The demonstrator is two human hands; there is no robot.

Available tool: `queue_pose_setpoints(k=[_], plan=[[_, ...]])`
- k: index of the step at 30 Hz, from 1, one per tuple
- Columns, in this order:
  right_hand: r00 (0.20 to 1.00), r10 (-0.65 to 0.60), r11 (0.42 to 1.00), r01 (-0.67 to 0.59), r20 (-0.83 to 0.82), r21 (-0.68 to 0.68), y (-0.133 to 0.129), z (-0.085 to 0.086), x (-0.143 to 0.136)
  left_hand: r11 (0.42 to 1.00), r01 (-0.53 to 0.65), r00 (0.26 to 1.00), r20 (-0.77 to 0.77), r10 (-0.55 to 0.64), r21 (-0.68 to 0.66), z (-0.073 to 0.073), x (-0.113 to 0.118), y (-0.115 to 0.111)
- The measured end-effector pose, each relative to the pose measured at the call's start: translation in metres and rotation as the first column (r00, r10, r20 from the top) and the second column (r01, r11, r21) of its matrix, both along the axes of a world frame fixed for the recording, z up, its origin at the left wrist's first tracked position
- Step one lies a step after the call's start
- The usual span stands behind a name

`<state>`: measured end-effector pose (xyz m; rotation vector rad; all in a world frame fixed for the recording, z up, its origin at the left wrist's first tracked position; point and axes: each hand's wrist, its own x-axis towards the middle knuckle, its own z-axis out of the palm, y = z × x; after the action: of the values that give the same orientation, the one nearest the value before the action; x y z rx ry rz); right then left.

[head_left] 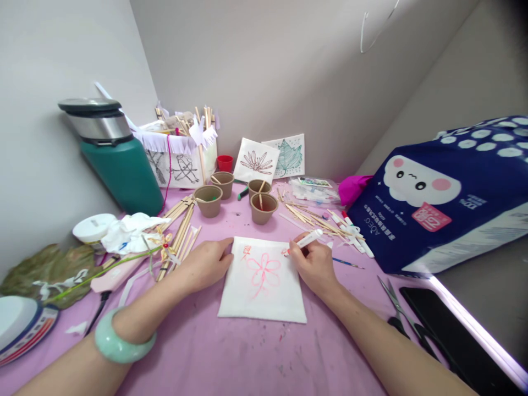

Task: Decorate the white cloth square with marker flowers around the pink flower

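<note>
A white square sheet [264,305], perhaps cloth or a tissue, lies flat with a pink five-petal flower and stem drawn on it. Small red-orange marks sit in its upper corners. My right hand [315,264] is closed round a white marker [309,238], its reddish tip at the sheet's upper right corner, beside a small red mark. My left hand [208,265] rests at the sheet's upper left edge, thumb and forefinger apart and touching the edge, the other fingers partly hidden beneath the hand.
Several brown cups [208,206] with sticks stand behind the sheet. Wooden sticks [183,234], a green bottle [124,176] and a pink glue gun [113,278] lie or stand left. On the right are markers [352,231], a paintbrush [346,262], scissors [398,308], a black phone [449,330] and a blue package [412,220].
</note>
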<state>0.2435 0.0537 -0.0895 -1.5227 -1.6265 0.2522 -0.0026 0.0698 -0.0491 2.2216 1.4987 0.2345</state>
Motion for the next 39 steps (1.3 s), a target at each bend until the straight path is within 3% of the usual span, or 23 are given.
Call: queue_pose_setpoints(k=[6, 11, 17, 39], plan=[[0.999, 0.039, 0.999, -0.039, -0.035, 0.012, -0.0005, 0.0018, 0.0001, 1.0, -0.009, 1.0, -0.004, 0.009, 0.002, 0.0006, -0.0002, -0.0003], [0.997, -0.035, 0.998, 0.039, -0.071, 0.048, -0.002, 0.0054, 0.0025, 1.0, -0.008, 1.0, 0.002, 0.008, 0.003, -0.0001, 0.0012, 0.0002], [0.997, 0.017, 0.999, -0.015, -0.071, 0.031, -0.0008, 0.0014, -0.0001, 1.0, -0.012, 1.0, -0.006, 0.012, 0.001, -0.0007, 0.0, 0.0], [0.998, 0.033, 0.999, -0.033, -0.046, 0.001, 0.0017, 0.0011, -0.0022, 1.0, -0.014, 1.0, -0.013, 0.014, 0.004, -0.0014, 0.0005, 0.0012]])
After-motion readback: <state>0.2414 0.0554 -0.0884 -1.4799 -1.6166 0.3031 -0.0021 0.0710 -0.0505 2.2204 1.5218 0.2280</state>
